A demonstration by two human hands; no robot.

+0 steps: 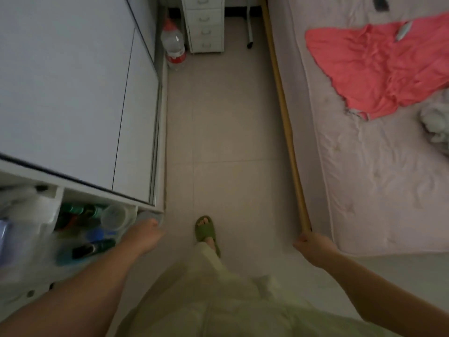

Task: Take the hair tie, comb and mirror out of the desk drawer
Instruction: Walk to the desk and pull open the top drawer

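Beside the white desk [73, 93], the left hand [143, 235] hangs with fingers curled shut, holding nothing visible. Right of the desk, the right hand [313, 246] is a loose fist. Hair tie, comb, mirror: unseen.

Dim, flat indoor light, no hard shadows; motion blur lower left, wide-angle bending at edges.
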